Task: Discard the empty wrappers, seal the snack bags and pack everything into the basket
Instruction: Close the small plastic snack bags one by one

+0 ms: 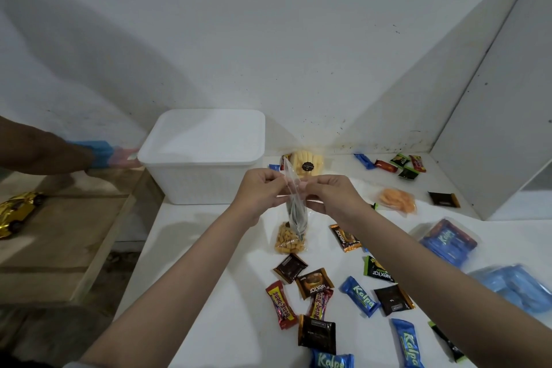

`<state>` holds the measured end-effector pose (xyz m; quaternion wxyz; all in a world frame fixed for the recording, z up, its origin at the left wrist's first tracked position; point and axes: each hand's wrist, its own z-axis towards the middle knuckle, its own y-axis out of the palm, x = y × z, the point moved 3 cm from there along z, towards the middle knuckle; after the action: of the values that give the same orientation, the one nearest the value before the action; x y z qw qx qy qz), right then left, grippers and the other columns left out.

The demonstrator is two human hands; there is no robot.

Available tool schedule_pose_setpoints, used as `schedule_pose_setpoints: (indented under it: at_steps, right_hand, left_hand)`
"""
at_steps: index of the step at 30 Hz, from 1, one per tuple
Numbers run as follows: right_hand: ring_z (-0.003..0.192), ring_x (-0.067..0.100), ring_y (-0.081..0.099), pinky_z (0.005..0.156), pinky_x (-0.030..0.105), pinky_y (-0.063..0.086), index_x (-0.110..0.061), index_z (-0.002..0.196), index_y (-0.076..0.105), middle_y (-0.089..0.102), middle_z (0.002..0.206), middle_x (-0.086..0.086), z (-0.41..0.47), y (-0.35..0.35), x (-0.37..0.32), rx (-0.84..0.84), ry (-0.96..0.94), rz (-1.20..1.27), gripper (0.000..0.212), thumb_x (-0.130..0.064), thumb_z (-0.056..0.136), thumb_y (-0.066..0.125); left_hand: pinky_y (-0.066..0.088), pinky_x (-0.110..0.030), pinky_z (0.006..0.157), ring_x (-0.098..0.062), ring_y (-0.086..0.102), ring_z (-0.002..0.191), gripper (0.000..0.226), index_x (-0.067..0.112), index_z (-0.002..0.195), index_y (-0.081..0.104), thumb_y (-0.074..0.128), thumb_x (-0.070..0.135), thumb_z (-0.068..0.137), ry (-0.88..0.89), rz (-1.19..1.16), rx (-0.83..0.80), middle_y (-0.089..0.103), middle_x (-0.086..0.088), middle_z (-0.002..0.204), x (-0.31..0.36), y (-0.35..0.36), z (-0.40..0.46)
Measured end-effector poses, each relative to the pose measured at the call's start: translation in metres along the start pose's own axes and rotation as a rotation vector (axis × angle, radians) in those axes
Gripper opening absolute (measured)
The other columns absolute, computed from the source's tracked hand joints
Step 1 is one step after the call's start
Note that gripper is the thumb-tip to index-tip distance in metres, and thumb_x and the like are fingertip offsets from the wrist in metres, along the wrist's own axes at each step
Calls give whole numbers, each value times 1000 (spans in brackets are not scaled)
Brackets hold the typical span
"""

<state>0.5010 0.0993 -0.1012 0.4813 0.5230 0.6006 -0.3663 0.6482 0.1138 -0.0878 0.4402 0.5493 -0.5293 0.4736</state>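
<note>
Both hands pinched the top edge of a clear plastic snack bag (294, 203) held upright above the white surface (209, 263), left hand (261, 191) and right hand (327, 191) gripping either side of its mouth; dark contents sagged at the bag's bottom. Beneath it lay a clear bag of small tan puffed snacks (289, 240). A white lidded basket (203, 155) w/ a woven-pattern plastic wall stood at the rear left, near a bag of pale yellow sticks (307, 165) bearing a black round label, text unreadable. Glossy foil wrappers were scattered in front: blue "Kalpa" bars (360, 296), brown "Nextar" packs (314, 283), red "beng-beng" bars (280, 305). A clear bag of orange crackers (397, 199) lay at right.
</note>
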Motion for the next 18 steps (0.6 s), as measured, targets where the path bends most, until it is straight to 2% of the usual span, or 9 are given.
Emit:
schedule_pose_setpoints:
  at_steps: [3, 5, 8, 11, 13, 14, 16, 18]
  right_hand:
    - [93, 19, 65, 82, 36, 54, -10, 77, 68, 70, 105, 15, 1, -4, -1, 37, -7, -70, 11, -11, 87, 64]
    - [99, 18, 63, 78, 37, 49, -17, 68, 64, 72, 100, 6, 3, -11, -2, 61, -3, -94, 18, -16, 86, 64]
    - [103, 27, 66, 75, 39, 46, -15, 74, 62, 73, 104, 8, 3, -23, -7, 14, 30, -11, 15, -13, 89, 57]
    - [101, 31, 68, 80, 44, 51, -7, 89, 60, 70, 109, 14, -1, -37, -14, -87, 60, 69, 16, -11, 94, 45]
    - [100, 31, 67, 88, 49, 50, -7, 93, 58, 69, 111, 14, 0, -47, -11, -124, 117, 108, 20, -17, 97, 41]
    - [100, 30, 66, 91, 50, 48, -8, 95, 58, 69, 112, 13, 2, -54, -8, -126, 156, 162, 22, -22, 98, 40]
    - [103, 31, 65, 93, 53, 44, -9, 102, 58, 69, 113, 13, 8, -67, 4, -67, 211, 312, 36, -38, 98, 38]
    - [101, 31, 65, 91, 51, 43, -9, 108, 57, 70, 110, 13, 14, -80, 21, 44, 215, 407, 52, -53, 96, 34]
  left_hand:
    - [54, -19, 56, -7, 69, 66, 17, 7, 78, 61, 53, 5, 93, -19, -13, -24, 70, -7, 79, -2, 4, 1]
    - [57, -23, 60, -12, 68, 77, 5, 9, 92, 60, 57, 12, 93, -45, -34, -14, 69, -8, 93, -5, 8, 2]
    - [52, -26, 74, -17, 59, 102, 36, 15, 123, 49, 62, 19, 90, -48, 84, -19, 58, -5, 114, -19, 6, 15]
    - [45, -29, 90, -18, 51, 121, 54, 19, 135, 42, 67, 22, 87, -77, 236, -320, 55, -2, 132, -39, 10, 25]
    - [46, -33, 97, -20, 55, 117, 42, 20, 125, 50, 67, 15, 87, -111, 291, -505, 60, -8, 125, -50, 19, 25]
    - [48, -33, 95, -20, 59, 111, 34, 21, 119, 53, 65, 14, 88, -117, 338, -526, 63, -8, 118, -54, 25, 24]
    - [52, -29, 83, -16, 62, 99, 26, 21, 112, 56, 65, 18, 88, -105, 396, -475, 65, -2, 104, -61, 36, 26]
    - [52, -27, 76, -16, 62, 96, 26, 20, 111, 58, 67, 25, 87, -110, 385, -370, 63, -2, 99, -71, 47, 32]
